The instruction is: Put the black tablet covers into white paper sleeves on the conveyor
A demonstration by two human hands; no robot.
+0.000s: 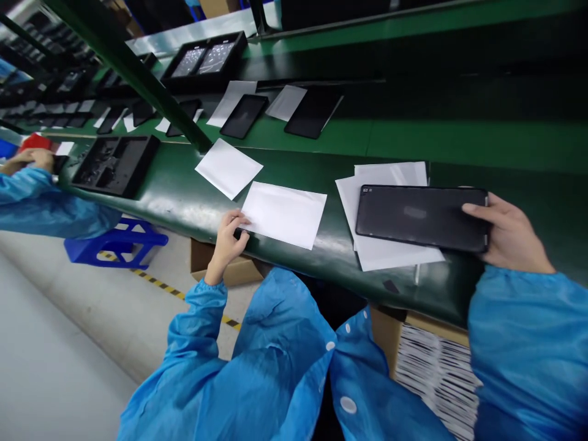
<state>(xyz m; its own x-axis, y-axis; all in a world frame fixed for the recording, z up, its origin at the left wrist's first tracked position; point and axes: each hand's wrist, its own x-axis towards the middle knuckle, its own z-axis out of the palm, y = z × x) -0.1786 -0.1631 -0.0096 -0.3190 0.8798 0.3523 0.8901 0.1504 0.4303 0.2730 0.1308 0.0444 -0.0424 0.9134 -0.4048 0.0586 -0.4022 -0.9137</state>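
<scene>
My right hand (pixel 517 236) grips the right end of a black tablet (pixel 418 219), thumb on top. The tablet is back side up, with a camera at its upper left corner, above a few overlapping white sheets (pixel 390 260). At the bench's front edge my left hand (pixel 231 240) has its fingers curled at the lower left corner of another white sheet (pixel 285 214). Something small and dark shows between its thumb and fingers; I cannot make out what. One more white sheet (pixel 228 168) lies just behind that one.
Several black tablets (pixel 244 116) with white sheets lie along the green bench (pixel 294 160). A black divided tray (pixel 114 165) sits at left, near a co-worker's hands (pixel 34 159). A green post (pixel 138 73) rises there. Below are a blue stool (pixel 151 239) and cardboard boxes (pixel 232 269).
</scene>
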